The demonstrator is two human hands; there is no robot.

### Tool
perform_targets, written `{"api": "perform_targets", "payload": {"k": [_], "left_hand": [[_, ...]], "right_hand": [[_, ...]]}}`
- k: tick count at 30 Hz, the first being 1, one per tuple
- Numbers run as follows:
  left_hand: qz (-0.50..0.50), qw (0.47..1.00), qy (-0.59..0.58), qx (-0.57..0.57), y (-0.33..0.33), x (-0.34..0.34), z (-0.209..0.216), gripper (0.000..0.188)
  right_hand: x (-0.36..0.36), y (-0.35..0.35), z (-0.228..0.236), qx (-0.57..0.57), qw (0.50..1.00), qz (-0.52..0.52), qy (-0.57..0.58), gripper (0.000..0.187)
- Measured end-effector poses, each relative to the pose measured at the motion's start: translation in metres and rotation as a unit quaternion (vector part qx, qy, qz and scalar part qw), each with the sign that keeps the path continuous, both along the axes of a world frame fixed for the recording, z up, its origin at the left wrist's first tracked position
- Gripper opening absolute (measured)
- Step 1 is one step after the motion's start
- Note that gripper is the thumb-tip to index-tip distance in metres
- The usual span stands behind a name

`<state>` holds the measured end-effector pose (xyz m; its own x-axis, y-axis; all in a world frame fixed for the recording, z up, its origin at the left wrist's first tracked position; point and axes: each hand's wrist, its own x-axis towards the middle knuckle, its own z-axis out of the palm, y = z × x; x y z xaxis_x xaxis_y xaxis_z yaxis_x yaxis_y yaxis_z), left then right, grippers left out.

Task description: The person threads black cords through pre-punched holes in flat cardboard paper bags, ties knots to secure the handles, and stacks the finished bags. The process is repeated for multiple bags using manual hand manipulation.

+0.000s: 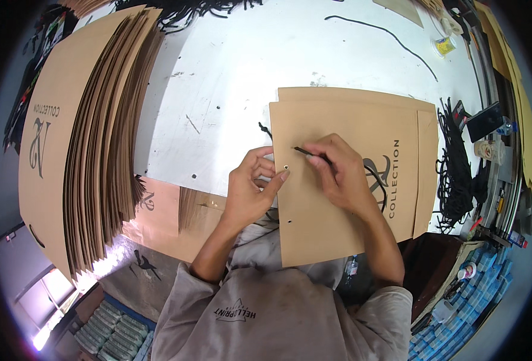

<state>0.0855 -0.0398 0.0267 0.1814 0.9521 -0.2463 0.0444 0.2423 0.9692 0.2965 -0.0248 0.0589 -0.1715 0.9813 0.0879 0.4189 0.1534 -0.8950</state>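
Note:
A flat brown paper bag (338,234) with dark print lies in front of me, overhanging the near table edge, with another bag's edge showing behind it. My left hand (249,188) grips its left edge, thumb on the face beside an eyelet hole (286,167); its other fingers are partly hidden. A second hole (289,221) sits lower down. Between the fingers of my right hand (341,171) is pinched a black cord (304,150), its tip pointing left above the bag. More of the cord loops out past the right wrist. A knotted cord end (265,128) shows beyond the bag's left edge.
A thick stack of brown bags (52,126) stands at the left. Black cords lie heaped at the right (455,174) and along the far edge (188,12). One loose cord (386,33), a small yellow cup (443,46) and a phone (485,120) are farther right.

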Motion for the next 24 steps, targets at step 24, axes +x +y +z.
{"api": "perform_targets", "payload": {"k": [24], "left_hand": [[-0.075,0.985,-0.145,-0.058,0.005,-0.012,-0.011,0.044]], "right_hand": [[-0.022,-0.017,-0.004,-0.035,0.997,0.048,-0.053,0.004]]}}
